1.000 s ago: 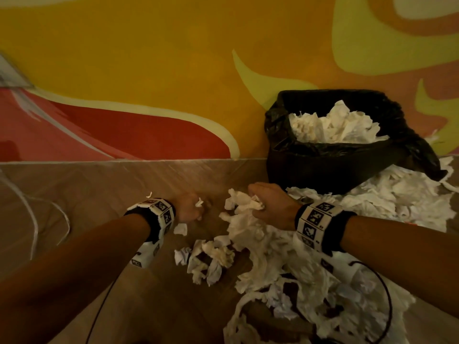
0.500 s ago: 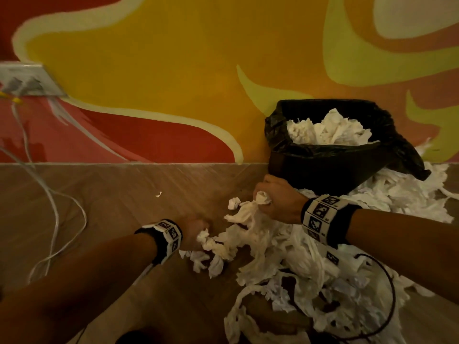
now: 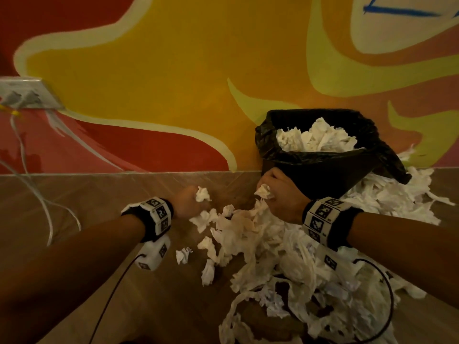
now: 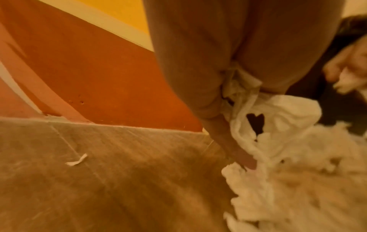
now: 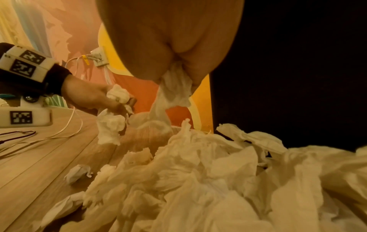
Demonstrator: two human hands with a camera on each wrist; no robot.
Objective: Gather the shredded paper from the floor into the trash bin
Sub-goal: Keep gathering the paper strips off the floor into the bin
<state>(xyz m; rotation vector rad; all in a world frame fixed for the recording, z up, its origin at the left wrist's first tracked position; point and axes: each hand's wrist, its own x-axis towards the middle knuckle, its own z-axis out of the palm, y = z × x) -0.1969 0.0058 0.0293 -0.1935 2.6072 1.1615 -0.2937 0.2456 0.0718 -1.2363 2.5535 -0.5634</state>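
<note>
A heap of white shredded paper [image 3: 285, 256] covers the wooden floor in front of a bin lined with a black bag [image 3: 323, 167], which holds more white paper [image 3: 315, 137]. My left hand [image 3: 191, 202] is fisted round a wad of paper [image 3: 202, 194] just left of the heap; the same wad [image 4: 258, 113] trails from that fist in the left wrist view. My right hand [image 3: 278, 194] grips a bunch of paper [image 3: 264, 191] pulled up from the heap, right at the bin's front left corner. From the right wrist, that bunch [image 5: 174, 92] hangs in a strand below the fist.
The bin stands against a painted red, orange and yellow wall [image 3: 173, 70]. More paper [image 3: 397, 194] spills to its right. A wall socket [image 3: 27, 96] with white cables [image 3: 37, 194] is at the left. One small scrap [image 4: 76, 160] lies alone on the bare floor.
Both hands have lifted with paper in their fists. The left hand rose from the floor by the small scraps; the right moved up and back toward the bin's front corner.
</note>
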